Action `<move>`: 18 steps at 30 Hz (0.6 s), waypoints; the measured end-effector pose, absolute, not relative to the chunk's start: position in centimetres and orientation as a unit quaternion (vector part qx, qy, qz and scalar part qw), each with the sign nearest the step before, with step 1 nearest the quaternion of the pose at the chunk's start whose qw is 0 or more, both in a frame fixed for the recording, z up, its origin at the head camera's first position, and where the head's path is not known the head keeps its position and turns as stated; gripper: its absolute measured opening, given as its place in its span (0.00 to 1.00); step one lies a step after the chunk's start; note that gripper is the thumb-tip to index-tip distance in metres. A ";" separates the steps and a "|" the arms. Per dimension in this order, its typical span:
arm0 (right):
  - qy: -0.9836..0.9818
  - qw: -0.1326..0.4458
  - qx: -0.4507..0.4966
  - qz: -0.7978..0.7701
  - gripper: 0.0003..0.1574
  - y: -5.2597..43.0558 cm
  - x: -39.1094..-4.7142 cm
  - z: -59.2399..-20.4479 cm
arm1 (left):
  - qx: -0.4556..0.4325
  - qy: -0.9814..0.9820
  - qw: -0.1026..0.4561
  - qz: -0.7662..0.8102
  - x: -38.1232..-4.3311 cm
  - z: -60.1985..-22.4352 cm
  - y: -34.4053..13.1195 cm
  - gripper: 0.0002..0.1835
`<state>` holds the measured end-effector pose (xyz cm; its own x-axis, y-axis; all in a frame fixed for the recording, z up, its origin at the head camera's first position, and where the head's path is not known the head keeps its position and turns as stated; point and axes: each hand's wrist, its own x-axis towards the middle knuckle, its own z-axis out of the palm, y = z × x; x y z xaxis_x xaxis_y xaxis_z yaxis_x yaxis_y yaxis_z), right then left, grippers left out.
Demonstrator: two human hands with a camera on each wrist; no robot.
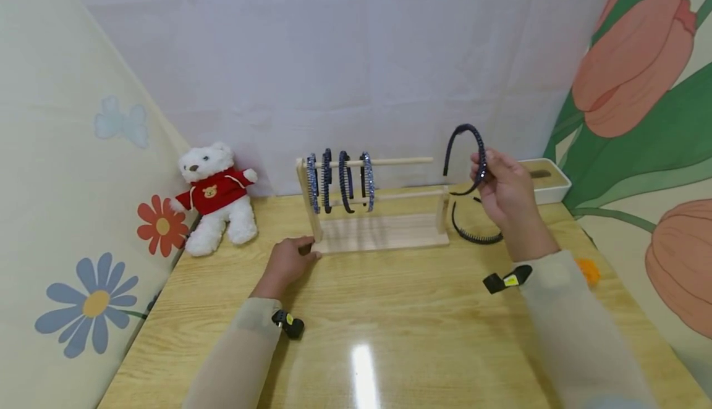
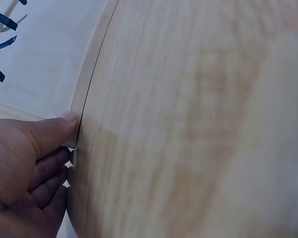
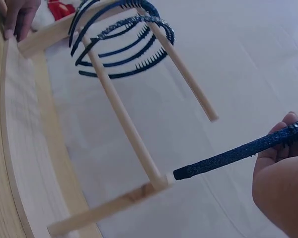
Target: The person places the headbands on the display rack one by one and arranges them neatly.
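Observation:
A wooden headband rack (image 1: 384, 234) stands on the table, with several dark and glittery blue headbands (image 1: 344, 180) hanging on the left part of its two rods. My left hand (image 1: 285, 264) pinches the left end of the rack's base; in the left wrist view the thumb lies on the base's edge. Raised beyond the rack's right end, a dark toothed headband (image 1: 465, 127) is gripped in my right hand (image 1: 505, 189) by one side. Its free tip overlaps the rack's right end in the right wrist view. Another dark headband (image 1: 477, 238) lies on the table under that hand.
At the back right sits a white-rimmed box (image 1: 563, 185), partly behind the right hand. An orange object (image 1: 588, 271) shows beside the right sleeve. A white teddy bear (image 1: 214, 189) in a red sweater sits back left. Cloth walls enclose the table (image 1: 423, 322).

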<state>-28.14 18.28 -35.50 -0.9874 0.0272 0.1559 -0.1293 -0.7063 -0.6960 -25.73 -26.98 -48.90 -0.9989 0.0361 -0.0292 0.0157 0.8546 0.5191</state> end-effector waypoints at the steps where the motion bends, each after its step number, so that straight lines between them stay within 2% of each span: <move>1: -0.380 0.039 0.065 0.922 0.11 17.8 -28.3 -35.5 | 0.015 0.963 0.018 0.268 -25.7 -48.9 -26.9 0.28; 14: -0.450 0.031 0.025 0.892 0.20 13.9 -29.7 -38.1 | 0.021 0.965 0.010 0.263 -25.7 -49.0 -26.9 0.28; 18: -0.477 0.037 0.024 0.878 0.20 12.9 -29.7 -38.6 | 0.018 0.964 0.010 0.265 -25.7 -49.1 -27.0 0.28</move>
<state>-29.73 12.85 -38.61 -0.9962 0.0418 0.0763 -0.0867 -0.5428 -0.8354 -25.71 -26.96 -49.07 -0.9992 0.0399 -0.0087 0.0299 0.8590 0.5111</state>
